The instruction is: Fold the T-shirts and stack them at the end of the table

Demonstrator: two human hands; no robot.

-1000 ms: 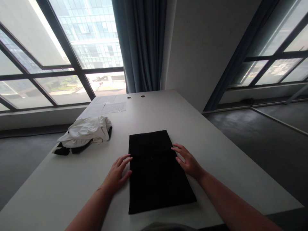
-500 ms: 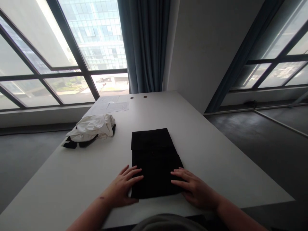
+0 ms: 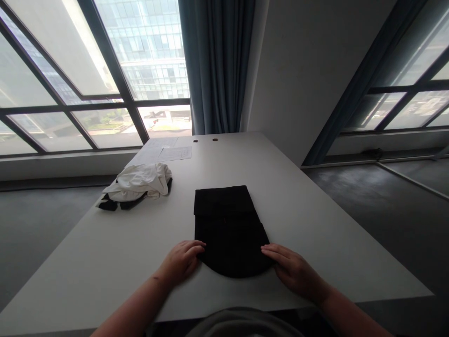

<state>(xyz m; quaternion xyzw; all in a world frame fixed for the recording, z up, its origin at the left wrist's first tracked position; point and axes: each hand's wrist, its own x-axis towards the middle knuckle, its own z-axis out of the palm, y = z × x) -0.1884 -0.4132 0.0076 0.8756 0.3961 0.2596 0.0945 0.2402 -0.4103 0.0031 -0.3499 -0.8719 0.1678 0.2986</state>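
The pale worktop (image 3: 105,262) stretches away from the person, its far end near a dark-framed window (image 3: 154,47) and a blue curtain (image 3: 219,65). On it, to the left and well apart from the hands, lies a crumpled bundle (image 3: 142,181), white on top with black showing beneath. The folded black cloth (image 3: 229,236) is at the near middle of the worktop, a straight flap across its far part and its near edge bowing in a curve toward the person. Printed papers (image 3: 177,152) lie flat beyond the bundle. The right hand (image 3: 293,267) holds the cloth's near right corner, fingers together on top; the left hand (image 3: 182,259) grips the near left corner in a narrow pinch. Smallest are two round holes (image 3: 215,139) near the far edge.
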